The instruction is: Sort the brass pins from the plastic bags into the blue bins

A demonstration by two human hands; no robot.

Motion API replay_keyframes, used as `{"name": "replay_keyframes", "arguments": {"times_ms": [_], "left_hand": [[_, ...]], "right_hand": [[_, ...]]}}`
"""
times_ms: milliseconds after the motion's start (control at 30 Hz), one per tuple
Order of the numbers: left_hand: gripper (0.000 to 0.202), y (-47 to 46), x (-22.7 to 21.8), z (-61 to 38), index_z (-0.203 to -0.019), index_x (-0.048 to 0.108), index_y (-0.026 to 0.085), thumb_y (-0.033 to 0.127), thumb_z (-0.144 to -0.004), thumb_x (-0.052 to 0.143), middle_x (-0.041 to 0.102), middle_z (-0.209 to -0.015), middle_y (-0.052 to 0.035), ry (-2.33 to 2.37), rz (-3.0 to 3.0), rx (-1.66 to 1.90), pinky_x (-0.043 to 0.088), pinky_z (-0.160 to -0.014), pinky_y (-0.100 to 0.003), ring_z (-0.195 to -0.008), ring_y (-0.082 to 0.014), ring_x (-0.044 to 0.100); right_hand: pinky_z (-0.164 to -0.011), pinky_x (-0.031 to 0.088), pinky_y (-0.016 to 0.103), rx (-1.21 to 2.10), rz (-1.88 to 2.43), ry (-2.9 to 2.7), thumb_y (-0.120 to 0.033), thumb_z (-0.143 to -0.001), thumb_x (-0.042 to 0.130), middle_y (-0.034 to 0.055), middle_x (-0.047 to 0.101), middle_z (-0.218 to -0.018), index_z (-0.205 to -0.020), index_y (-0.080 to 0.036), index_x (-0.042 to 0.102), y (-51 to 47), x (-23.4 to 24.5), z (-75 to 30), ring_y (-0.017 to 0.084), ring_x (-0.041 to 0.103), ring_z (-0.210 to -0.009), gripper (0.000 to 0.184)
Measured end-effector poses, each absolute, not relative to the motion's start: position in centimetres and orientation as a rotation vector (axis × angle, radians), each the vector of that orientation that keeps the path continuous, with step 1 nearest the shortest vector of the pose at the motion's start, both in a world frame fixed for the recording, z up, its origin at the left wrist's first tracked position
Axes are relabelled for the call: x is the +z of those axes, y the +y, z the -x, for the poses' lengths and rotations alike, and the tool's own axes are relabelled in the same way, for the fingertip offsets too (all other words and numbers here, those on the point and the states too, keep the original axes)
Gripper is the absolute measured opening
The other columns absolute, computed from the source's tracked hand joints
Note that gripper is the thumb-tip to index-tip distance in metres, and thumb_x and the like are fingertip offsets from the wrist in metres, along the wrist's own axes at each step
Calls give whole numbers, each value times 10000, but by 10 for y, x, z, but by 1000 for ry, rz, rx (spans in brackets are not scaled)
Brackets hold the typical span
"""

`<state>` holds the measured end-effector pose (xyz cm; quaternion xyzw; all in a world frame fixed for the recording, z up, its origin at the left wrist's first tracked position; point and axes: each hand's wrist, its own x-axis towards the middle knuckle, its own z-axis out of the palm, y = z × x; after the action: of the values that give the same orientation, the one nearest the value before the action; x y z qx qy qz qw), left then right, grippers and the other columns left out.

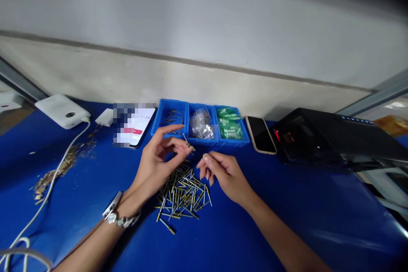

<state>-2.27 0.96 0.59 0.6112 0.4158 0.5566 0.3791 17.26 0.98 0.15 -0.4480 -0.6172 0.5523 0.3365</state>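
Note:
My left hand (159,159), with a metal bracelet at the wrist, is raised over a loose pile of thin metal pins (186,195). Between its thumb and fingers it pinches a metal pin (185,139), silver with a gold-coloured part; whether it holds more than one I cannot tell. To the right of the pile, my right hand (228,176) has its thumb closed against the curled index finger. Anything in that pinch is too small or hidden to make out. The pins in the pile are silver with gold-coloured or dark ends, lying in all directions.
Three joined blue bins (201,140) stand behind my hands, holding loose pins, clear packets (201,125) and green packets (228,125). A lit phone (138,125) lies left, a dark-screened phone (261,135) right. Further out are a white power bank (62,110), cable, debris (60,170) and black device (338,136).

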Motion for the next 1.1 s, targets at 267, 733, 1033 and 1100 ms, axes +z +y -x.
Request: {"name": "replay_keyframes", "arguments": {"times_ms": [267, 733, 1033, 1100], "left_hand": [[507, 39, 5, 43, -1302, 488, 207, 249, -859, 730, 725, -893, -13, 1647, -1962, 1438, 582, -726, -308, -782, -155, 690], [138, 23, 9, 36, -1050, 628, 167, 265, -973, 568, 674, -951, -49, 1296, -2416, 1113, 528, -789, -354, -923, -194, 597], [295, 13, 6, 35, -1287, 543, 176, 142, -999, 493, 613, -1174, -79, 971, -2558, 954, 520, -854, -350, -1026, -194, 548], [345, 11, 6, 33, -1340, 513, 193, 136, -1001, 487, 598, -1206, -86, 913, -2605, 925, 521, -849, -348, -1047, -199, 540]], "right_hand": [[-533, 411, 263, 1099, 1298, -1910, -404, -972, 508, 1, 629, -646, -747, -194, 629, 10, 3, -175, 122, 557, -570, 331], [-711, 450, 321, 494, 1376, -2419, -100, -794, 607, -20, 603, -646, -704, -214, 585, 14, 0, -191, 160, 577, -688, 147], [-598, 482, 240, 989, 1119, -1986, -169, -851, 629, 28, 659, -920, -875, -202, 669, 20, -9, -189, 132, 608, -744, 57], [-597, 485, 241, 1115, 1133, -1886, -181, -846, 642, 27, 674, -888, -863, -193, 671, 19, -8, -186, 135, 617, -741, 35]]}}
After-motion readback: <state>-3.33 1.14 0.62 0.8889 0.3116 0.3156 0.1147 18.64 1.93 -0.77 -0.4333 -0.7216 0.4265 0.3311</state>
